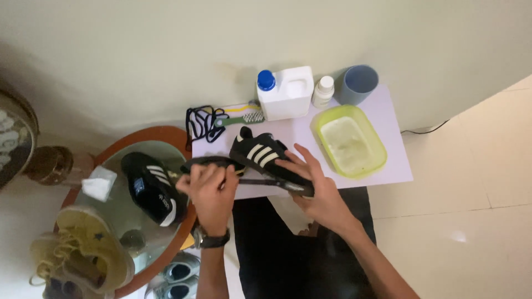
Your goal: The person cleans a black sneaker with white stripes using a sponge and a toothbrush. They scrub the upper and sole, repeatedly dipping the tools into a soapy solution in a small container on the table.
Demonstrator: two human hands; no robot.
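Resting on white mat [382, 166] — black shoe [266, 158]

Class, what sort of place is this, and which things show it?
Probably a room at home, set up for shoe cleaning: tiled floor, glass side table with shoes, and a soapy basin beside a detergent jug.

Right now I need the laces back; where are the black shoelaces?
The black shoelaces lie in the head view left of the white jug, beside the green brush.

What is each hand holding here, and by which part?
The right hand grips the black striped shoe by its front end. The left hand holds a dark insole by one end.
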